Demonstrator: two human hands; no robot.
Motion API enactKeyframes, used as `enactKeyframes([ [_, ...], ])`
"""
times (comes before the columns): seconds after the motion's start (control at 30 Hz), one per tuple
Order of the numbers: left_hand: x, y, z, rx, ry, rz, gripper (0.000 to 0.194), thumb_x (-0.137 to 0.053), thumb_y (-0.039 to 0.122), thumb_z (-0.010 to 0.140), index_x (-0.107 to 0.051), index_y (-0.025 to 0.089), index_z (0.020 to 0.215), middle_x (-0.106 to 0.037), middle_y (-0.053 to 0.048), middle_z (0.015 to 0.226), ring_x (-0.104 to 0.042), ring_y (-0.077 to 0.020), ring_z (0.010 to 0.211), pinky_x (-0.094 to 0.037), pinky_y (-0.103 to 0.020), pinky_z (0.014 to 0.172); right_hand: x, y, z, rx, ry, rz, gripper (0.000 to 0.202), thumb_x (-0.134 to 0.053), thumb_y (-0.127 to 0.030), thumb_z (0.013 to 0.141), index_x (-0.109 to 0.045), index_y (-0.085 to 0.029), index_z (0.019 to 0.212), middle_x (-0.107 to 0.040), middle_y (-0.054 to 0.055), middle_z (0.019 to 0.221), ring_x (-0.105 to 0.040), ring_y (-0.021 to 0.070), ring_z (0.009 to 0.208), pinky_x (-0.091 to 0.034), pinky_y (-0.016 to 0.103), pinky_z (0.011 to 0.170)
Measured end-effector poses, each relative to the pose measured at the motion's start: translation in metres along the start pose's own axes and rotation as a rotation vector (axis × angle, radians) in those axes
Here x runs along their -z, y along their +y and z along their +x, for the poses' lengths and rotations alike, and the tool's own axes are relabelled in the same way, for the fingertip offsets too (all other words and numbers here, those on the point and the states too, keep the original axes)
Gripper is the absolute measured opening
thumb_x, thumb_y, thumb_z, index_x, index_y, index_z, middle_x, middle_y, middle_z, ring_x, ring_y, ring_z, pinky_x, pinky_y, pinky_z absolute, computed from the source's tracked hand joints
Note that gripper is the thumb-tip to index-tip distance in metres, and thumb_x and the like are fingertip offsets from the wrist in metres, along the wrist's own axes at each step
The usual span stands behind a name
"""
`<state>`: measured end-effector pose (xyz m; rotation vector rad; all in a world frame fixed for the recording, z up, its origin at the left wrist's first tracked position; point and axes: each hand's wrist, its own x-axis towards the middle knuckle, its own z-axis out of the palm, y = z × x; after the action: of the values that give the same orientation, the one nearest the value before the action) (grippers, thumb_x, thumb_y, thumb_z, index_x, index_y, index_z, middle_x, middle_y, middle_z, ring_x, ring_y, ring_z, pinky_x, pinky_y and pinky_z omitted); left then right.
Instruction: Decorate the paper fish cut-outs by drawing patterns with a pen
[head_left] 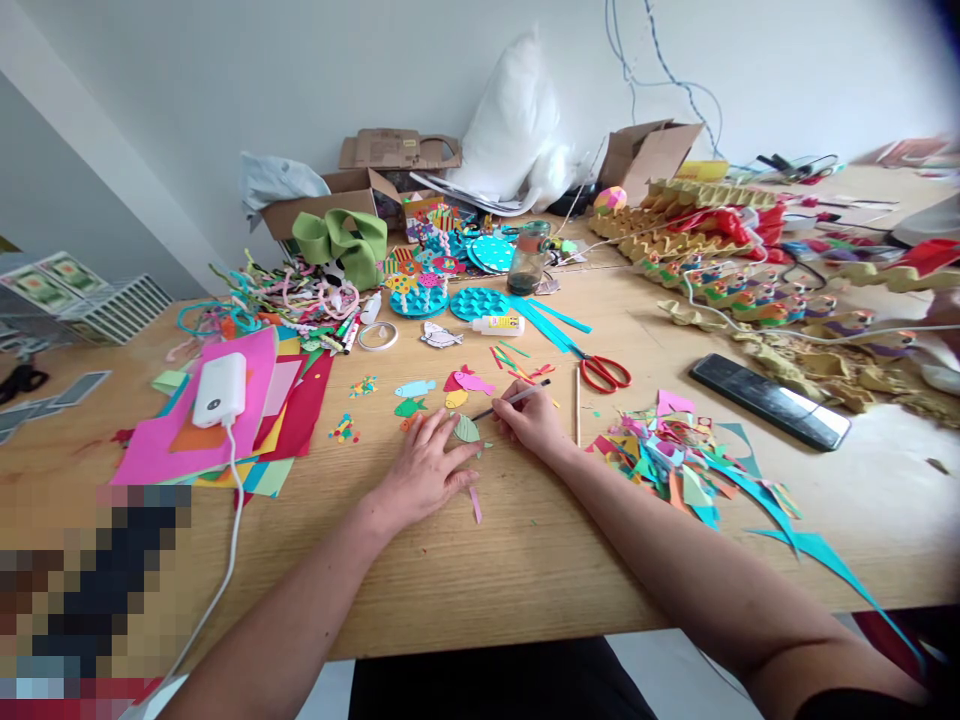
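My right hand point(529, 415) is closed around a dark, slim pen point(534, 390), its tip at a pale green paper fish point(466, 430) that bears drawn lines. Fingers apart, my left hand point(424, 465) lies on the table with its fingertips at the fish's left side, partly over an orange paper piece point(409, 423). Just beyond lie a light blue paper fish point(415, 388), a green one point(410, 407), a yellow one point(456, 399) and a pink one point(474, 382). A pale purple strip point(475, 505) rests by my left thumb.
Red-handled scissors point(604, 373), a wooden stick point(577, 405) and paper scraps point(667, 450) lie to the right, near a phone point(772, 400). A glue bottle point(501, 325) lies ahead. On the left, a white power bank point(220, 388) with a cable sits on coloured paper point(161, 445).
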<state>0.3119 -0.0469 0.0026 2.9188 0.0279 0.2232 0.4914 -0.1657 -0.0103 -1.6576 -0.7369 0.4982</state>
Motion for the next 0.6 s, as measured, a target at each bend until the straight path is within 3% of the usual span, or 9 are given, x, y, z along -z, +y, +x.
enactKeyframes([
  [0.6, -0.0011, -0.0004, -0.0005, -0.001, 0.015, -0.023, 0.038, -0.051, 0.045, 0.094, -0.059, 0.032, 0.129, -0.044, -0.010, 0.146, -0.027, -0.0324, 0.141, -0.025, -0.060, 0.113, 0.0004, 0.0036, 0.0018, 0.016, 0.004, -0.020, 0.024, -0.062, -0.038, 0.079, -0.050, -0.022, 0.066, -0.058, -0.001, 0.047, -0.050, 0.0127, 0.036, -0.037, 0.023, 0.036],
])
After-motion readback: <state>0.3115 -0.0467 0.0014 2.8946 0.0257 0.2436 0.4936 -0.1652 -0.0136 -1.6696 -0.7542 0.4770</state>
